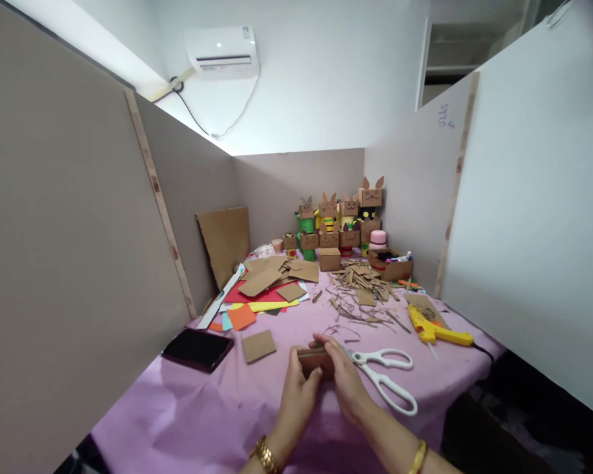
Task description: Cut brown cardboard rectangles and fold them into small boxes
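Observation:
Between both hands, low over the near part of the table, are brown cardboard pieces (317, 363), seemingly stacked with their edges facing up. My left hand (301, 382) grips them from the left, thumb across the near face. My right hand (343, 375) is closed around their right side, its fingers over the top edge. White-handled scissors (383, 375) lie spread just right of my right hand, blades partly hidden behind it. A single cardboard square (259, 346) rests flat to the left of my hands.
A dark tablet (198, 349) lies at left, below coloured paper (242, 316) and cardboard sheets (261, 280). Cardboard scraps (363, 280) spread across the middle. A yellow glue gun (439, 332) sits at right. Cardboard animal figures (329, 207) stand at the back near a pen box (394, 268). Partitions flank the table.

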### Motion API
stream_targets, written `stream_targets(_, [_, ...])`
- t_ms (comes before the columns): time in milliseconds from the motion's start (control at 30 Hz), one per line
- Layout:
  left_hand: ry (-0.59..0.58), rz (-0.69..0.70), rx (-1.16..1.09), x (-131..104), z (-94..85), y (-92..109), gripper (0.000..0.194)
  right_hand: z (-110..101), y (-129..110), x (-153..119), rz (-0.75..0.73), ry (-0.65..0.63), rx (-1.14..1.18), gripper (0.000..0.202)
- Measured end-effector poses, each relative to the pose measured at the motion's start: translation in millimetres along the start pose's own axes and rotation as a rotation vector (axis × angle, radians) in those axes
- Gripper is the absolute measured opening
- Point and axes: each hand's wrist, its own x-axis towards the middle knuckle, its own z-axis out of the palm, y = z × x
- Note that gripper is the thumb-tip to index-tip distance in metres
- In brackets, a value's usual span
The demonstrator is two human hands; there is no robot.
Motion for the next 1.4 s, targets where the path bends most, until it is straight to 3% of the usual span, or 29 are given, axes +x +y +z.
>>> stream_targets(333, [-0.010,0.015,0.048,-2.3,-3.7,-5.6,0.021,-9.5,7.3,0.8,0.018,-0.064,-0.037,0.030])
stream_targets(467, [-0.020,0.019,0.062,-1.2,-4.9,-8.3,0.022,-14.9,-2.8,-4.2,0.009,-0.129,-0.064,0.023])
stream_targets(867, [-0.010,0.004,0.177,-0.8,-3.1,-10.4,0.031,-30.3,-19.9,11.7,0.116,-0.255,-0.023,0.031])
stream_targets(967, [-0.023,-0.003,0.208,0.0,-2.5,-10.3,0.031,-38.6,-28.5,20.3,0.069,-0.242,-0.129,0.035])
stream_targets(1133, [-0.012,-0.019,0.271,1.3,-3.4,-13.6,0.017,-51.2,-58.6,45.0,-0.130,-0.182,-0.413,0.033])
stream_targets(1300, [-0.018,0.004,0.304,0.7,-3.7,-15.2,0.016,-36.6,-65.5,55.9,-0.145,-0.399,-0.606,0.021])
stream_targets(1400, [-0.017,-0.004,0.311,-0.8,-1.7,-13.5,0.022,-19.8,-55.3,52.0,-0.104,-0.506,-0.592,0.028])
